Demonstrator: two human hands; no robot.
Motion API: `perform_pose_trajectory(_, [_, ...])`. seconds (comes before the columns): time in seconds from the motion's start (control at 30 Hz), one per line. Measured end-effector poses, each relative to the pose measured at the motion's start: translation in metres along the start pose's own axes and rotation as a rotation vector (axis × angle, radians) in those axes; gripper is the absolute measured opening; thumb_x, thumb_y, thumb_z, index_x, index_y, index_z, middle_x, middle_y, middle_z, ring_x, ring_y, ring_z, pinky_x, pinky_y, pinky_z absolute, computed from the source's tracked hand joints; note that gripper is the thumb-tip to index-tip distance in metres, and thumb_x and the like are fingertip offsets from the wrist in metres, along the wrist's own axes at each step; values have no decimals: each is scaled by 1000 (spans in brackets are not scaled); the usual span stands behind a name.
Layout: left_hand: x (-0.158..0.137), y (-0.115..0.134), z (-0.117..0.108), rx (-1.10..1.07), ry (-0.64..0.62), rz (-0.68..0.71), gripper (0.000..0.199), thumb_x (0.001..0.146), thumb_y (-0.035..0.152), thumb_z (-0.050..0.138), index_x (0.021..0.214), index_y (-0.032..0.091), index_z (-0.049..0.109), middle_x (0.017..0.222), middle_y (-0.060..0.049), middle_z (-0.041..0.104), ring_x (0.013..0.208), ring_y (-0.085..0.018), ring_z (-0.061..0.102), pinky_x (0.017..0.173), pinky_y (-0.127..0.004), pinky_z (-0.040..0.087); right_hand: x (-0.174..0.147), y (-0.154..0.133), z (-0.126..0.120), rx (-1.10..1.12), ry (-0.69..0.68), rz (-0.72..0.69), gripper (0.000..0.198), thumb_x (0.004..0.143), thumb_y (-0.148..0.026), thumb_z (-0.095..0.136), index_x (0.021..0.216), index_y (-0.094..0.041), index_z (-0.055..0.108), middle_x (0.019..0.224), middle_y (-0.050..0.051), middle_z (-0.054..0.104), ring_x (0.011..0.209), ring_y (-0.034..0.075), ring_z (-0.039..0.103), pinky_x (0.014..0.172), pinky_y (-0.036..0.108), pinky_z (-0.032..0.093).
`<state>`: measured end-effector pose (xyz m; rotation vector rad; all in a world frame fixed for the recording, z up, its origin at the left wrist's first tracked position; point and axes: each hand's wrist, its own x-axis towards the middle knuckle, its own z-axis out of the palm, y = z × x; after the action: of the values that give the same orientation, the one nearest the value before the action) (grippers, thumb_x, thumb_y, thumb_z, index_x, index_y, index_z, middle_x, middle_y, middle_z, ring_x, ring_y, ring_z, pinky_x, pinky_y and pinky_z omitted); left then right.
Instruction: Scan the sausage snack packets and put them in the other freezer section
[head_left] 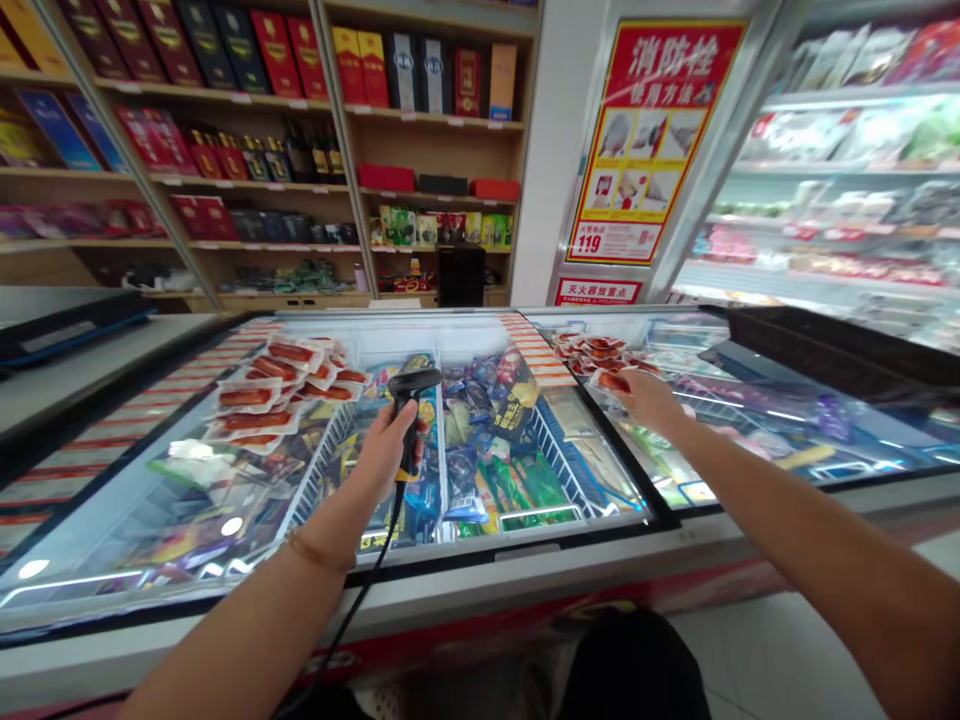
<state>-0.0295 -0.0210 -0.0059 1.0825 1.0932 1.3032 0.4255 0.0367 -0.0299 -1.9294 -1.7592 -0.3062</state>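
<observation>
Looking through the head camera, I have 2 bare hands in view above a glass-topped chest freezer [525, 578]. My left hand [394, 440] is wrapped around the handle of a black barcode scanner [415, 380], which stands roughly upright over the middle of the glass. Its black cable [388, 540] hangs from the handle and runs down past the forearm, and a thin band [309, 553] circles that wrist.

My right hand [641, 398] reaches out to the right, its fingertips at a sausage pack [613, 382] on the near edge of the right-hand pile [592, 348]. The hand hides part of that pack, so I cannot tell whether the fingers are closed on it or merely touching.

The left-hand pile [277, 385] is the larger of the 2: clear packs of reddish sausages, overlapping on the glass to the left of the scanner. Under the glass between the piles I see white wire baskets [324, 455] filled with colorful bags, green packets [529, 480] among them. A long black tray [840, 345] sits farther right. Behind the freezer, a red-and-yellow poster [652, 140] shows the number 119.
</observation>
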Motion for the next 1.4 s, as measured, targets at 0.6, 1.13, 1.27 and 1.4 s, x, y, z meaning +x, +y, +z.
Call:
perform_pose_trajectory(0.6, [-6,-1,-8,274,-122,120,40,81,57,66,89,21,50,65,5,57,37,-8,47,36,-22,35,5,-240,91,323,19,-263,46,92,-15,48,137,-12,49,132,21,60,122,33,54,99,47,43])
perform_pose_trajectory(1.13, [-10,-3,-9,464,-183,167,40,85,57,61,99,19,55,62,4,55,39,-11,49,40,-24,37,-3,-239,82,202,2,-348,41,98,-15,45,138,-18,51,131,17,59,118,31,50,92,40,36])
perform_pose_trajectory(1.27, [-8,-5,-10,457,-199,172,42,87,57,59,104,19,54,60,5,54,39,-11,48,40,-24,36,-4,-241,79,211,1,-348,40,98,-15,43,137,-17,51,131,17,60,118,32,50,92,40,36])
perform_pose_trajectory(1.4, [-8,-4,-11,464,-200,185,39,87,56,58,101,19,54,61,5,54,39,-11,49,40,-24,37,-5,-241,81,199,12,-356,40,98,-16,42,137,-17,51,132,16,60,116,31,51,93,41,36])
